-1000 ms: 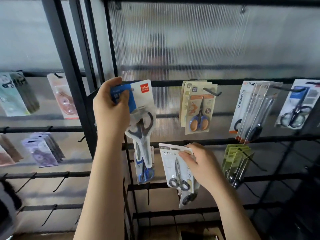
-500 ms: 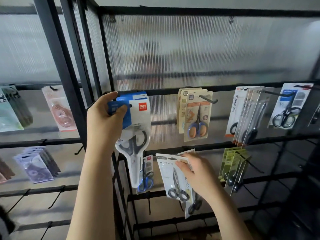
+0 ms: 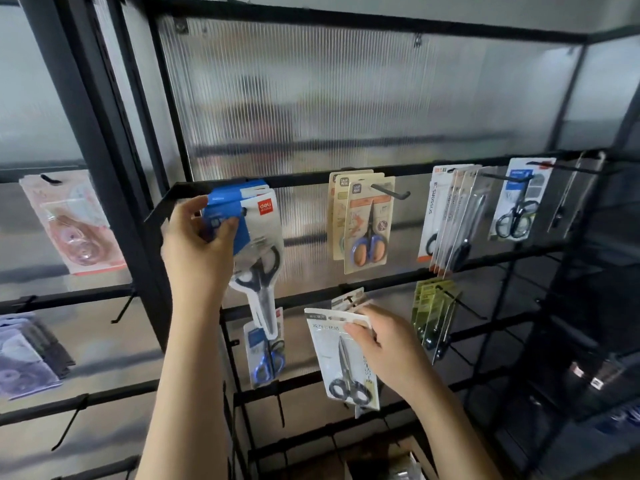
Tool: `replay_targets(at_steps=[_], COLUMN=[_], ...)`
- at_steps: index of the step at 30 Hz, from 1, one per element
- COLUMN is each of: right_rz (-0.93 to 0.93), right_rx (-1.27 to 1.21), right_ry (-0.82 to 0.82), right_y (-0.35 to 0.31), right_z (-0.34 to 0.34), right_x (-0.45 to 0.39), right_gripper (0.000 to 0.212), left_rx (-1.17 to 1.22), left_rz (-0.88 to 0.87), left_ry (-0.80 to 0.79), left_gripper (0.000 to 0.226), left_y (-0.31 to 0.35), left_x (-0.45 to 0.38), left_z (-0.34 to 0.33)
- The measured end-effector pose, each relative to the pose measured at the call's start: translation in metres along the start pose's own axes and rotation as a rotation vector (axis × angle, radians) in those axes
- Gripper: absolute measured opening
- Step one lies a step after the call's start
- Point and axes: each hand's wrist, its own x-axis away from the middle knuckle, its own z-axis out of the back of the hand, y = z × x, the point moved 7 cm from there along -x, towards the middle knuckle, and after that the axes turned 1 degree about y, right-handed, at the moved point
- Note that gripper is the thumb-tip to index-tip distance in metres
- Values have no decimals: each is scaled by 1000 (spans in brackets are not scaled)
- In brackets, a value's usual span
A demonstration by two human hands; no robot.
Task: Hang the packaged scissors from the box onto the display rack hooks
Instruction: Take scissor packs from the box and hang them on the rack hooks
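Your left hand [image 3: 199, 237] pinches the blue scissors pack [image 3: 249, 237] up at the top bar [image 3: 301, 176], so slide its hole all the way onto the hook before letting go, while your right hand [image 3: 384, 344] holds the grey scissors pack [image 3: 341, 358] below that bar

A translucent ribbed plastic panel [image 3: 346, 98] fills the far wall behind the shelving, letting in soft, diffuse grey daylight with blurred dark shapes showing through it. It is fastened near its top edge by small metal clips [image 3: 418, 39]. A similar frosted pane [image 3: 31, 98] stands on the left, beyond a thick black metal upright post [image 3: 93, 133]. Above the panel runs a strip of pale grey wall [image 3: 450, 12]. The lower right corner falls into deep shadow.
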Motion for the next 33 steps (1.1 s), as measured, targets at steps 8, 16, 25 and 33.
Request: replay_targets(at_steps=[8,16,25,33], right_rz=[-64,-162,-279,-363], right_rx=[24,27,77,-48], right_ry=[-23,10,94,177], right_y=[23,64,143,266], right_z=[3,22,81,156], right_x=[21,45,57,51], right_gripper=[22,7,26,20], left_rx=[17,68,-6,-118], left_rz=[10,150,52,2], left_ry=[212,290,-226,-463], left_gripper=[53,28,11,16], left_y=[-26,-56,-33,-17], left_x=[63,147,214,262], left_z=[12,-31,-169,-314])
